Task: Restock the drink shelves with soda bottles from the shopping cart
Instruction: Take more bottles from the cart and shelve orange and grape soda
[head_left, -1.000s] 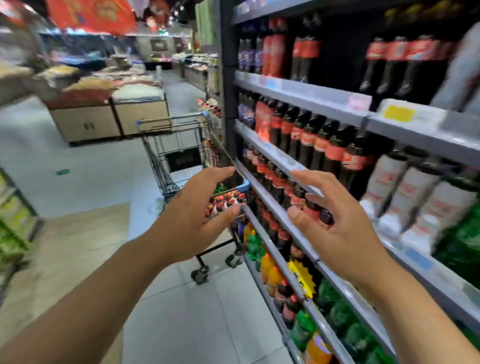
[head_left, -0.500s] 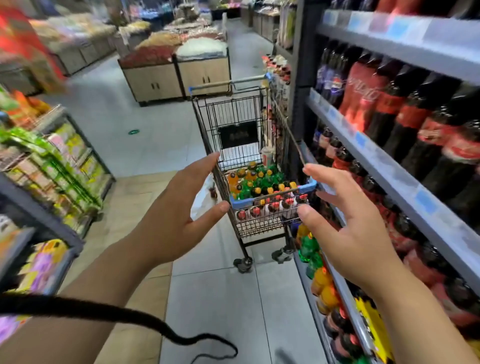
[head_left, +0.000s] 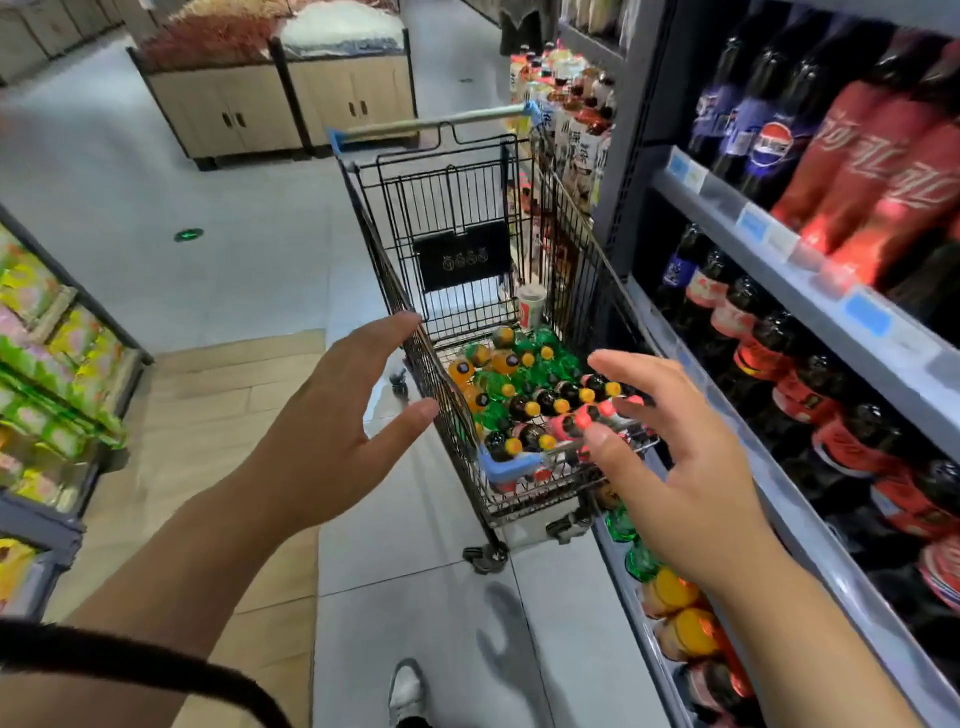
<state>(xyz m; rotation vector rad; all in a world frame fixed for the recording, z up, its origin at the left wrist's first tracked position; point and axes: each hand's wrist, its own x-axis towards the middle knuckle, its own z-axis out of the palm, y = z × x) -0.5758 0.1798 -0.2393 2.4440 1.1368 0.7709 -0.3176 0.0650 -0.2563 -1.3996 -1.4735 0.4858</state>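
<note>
A black wire shopping cart stands in the aisle against the drink shelves. Its basket holds several soda bottles, green, orange and dark, lying with their caps toward me. My left hand hovers with fingers spread just left of the cart's near side wall and holds nothing. My right hand reaches over the cart's near right corner above the red-capped bottles, fingers spread and empty. The shelves on the right carry cola and Pepsi bottles in rows.
A snack shelf lines the left side of the aisle. Wooden bulk-food bins stand beyond the cart. More bottled drinks are stacked at the shelf end. My shoe shows on the tiled floor below.
My view has moved closer to the cart and tilted down. Both hands have come forward toward the cart's near end, the right one now over the bottles.
</note>
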